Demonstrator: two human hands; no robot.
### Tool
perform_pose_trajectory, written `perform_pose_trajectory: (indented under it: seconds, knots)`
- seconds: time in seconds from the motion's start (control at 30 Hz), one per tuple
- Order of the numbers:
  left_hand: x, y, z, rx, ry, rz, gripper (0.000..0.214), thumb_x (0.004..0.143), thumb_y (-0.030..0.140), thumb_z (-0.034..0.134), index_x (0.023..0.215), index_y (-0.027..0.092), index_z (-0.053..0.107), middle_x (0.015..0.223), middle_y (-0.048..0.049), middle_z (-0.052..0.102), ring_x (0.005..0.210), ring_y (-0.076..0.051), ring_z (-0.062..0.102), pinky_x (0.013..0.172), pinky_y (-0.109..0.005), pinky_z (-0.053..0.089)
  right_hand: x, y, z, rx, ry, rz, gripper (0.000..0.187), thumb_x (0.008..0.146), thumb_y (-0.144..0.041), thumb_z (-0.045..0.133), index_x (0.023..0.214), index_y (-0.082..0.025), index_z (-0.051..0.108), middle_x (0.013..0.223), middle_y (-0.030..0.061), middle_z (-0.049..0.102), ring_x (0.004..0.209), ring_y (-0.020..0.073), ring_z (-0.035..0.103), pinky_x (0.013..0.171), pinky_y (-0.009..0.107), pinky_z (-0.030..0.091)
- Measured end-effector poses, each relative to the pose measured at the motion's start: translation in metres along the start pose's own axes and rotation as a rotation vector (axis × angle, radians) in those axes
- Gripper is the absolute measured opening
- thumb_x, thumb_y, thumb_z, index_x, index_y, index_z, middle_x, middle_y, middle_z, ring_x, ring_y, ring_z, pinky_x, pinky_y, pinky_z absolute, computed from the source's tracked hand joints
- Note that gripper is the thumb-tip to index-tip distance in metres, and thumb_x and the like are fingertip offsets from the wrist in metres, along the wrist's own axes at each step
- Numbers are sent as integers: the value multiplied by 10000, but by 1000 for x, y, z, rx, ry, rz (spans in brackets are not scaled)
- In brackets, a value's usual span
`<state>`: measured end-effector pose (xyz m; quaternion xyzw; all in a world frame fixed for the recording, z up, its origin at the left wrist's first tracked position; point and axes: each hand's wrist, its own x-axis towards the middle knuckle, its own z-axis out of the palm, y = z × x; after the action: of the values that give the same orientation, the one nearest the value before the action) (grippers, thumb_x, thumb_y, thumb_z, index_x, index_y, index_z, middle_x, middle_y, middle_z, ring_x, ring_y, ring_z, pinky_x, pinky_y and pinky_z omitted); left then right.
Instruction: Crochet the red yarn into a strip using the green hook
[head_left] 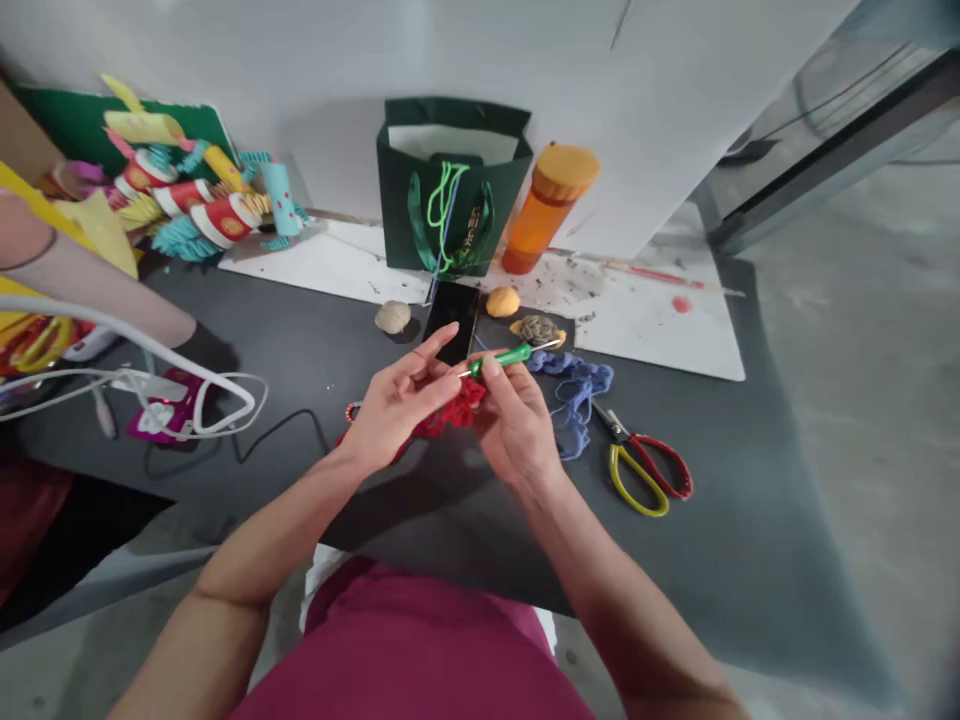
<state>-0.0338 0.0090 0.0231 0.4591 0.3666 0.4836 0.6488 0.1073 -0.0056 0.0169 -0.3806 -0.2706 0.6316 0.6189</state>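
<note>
Between thumb and fingers, my right hand (519, 420) holds a crochet hook (511, 358) with a green handle and metal tips at both ends. Its left tip reaches the fingertips of my left hand (399, 400), which pinches a piece of red crochet work (459, 408). The red yarn hangs below and between the two hands, partly hidden by them. Just beyond my hands a dark phone (453, 312) lies on the table. Right of my right hand lies a blue crocheted strip (576, 385), and beside it are scissors (646, 462) with one red and one yellow handle.
A dark green paper bag (401, 200) and an orange bottle (534, 225) stand at the back by the wall. Small shell-like lumps, including a beige one (393, 317), sit before them. Paper crafts (225, 218) and a white cable (225, 385) are on the left.
</note>
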Motion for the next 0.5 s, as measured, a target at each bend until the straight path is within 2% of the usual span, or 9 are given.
perform_pose_trajectory:
  seconds: [0.1, 0.17, 0.23, 0.33, 0.43, 0.5]
  knots:
    - [8, 4, -7, 221, 90, 179, 623, 927, 534, 767, 1479, 255, 688, 1009, -58, 813, 963, -216, 760, 892, -334, 645, 23, -2, 11, -32, -75, 0, 386, 725, -543, 930, 869, -248, 727, 704, -57, 707, 571, 88, 599, 517, 212, 506]
    - [12, 4, -12, 352, 162, 318, 593, 973, 527, 708, 1471, 208, 694, 1235, -102, 813, 1133, -239, 755, 1030, -335, 607, 34, 0, 18, -43, -112, -24, 404, 707, -550, 940, 867, -251, 722, 711, -59, 688, 602, 83, 608, 540, 200, 514]
    - [16, 1, -16, 419, 171, 407, 558, 1009, 501, 658, 1459, 173, 698, 1436, -123, 746, 1285, -253, 711, 1149, -347, 540, 39, 3, 23, -56, -128, -91, 439, 693, -583, 941, 885, -259, 716, 732, -62, 678, 622, 82, 614, 567, 201, 529]
    - [20, -7, -17, 437, 261, 467, 507, 1048, 463, 598, 1474, 204, 684, 1502, -106, 710, 1288, -232, 711, 1153, -346, 532, 41, 9, 24, -152, -164, -143, 464, 700, -619, 926, 911, -268, 707, 786, -51, 684, 636, 95, 609, 605, 237, 556]
    - [20, -16, -13, 441, 319, 512, 496, 1064, 500, 554, 1426, 204, 720, 1517, -119, 696, 1089, -210, 772, 1026, -335, 602, 40, 12, 22, -245, -113, -191, 457, 668, -589, 954, 766, -250, 663, 717, -47, 661, 618, 97, 583, 605, 242, 534]
    - [19, -20, -9, 417, 365, 553, 542, 1061, 534, 552, 1456, 192, 696, 1544, -125, 673, 1191, -235, 751, 1069, -345, 588, 39, 14, 22, -217, -95, -185, 465, 698, -611, 922, 740, -246, 637, 680, -54, 632, 587, 93, 546, 583, 243, 507]
